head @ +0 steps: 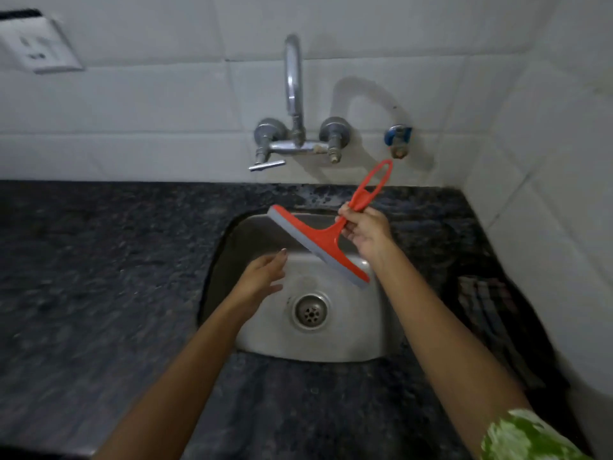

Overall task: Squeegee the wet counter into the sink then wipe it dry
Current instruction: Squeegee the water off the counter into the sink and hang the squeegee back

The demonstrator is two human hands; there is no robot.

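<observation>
My right hand (pixel 365 229) grips the handle of an orange squeegee (pixel 318 242) and holds it in the air above the steel sink (pixel 351 336). Its grey rubber blade runs diagonally from upper left to lower right, clear of the basin. My left hand (pixel 262 277) hovers over the left part of the sink with its fingers straight, holding nothing and a little below the blade. The dark speckled granite counter (pixel 99 277) surrounds the sink on all sides.
A chrome wall tap (pixel 293 94) with two valves rises behind the sink, and a small blue valve (pixel 398 139) sits to its right. A dark checked cloth (pixel 491 310) lies on the counter at the right. White tiled walls close in the back and right. A socket plate (pixel 36 44) is at the upper left.
</observation>
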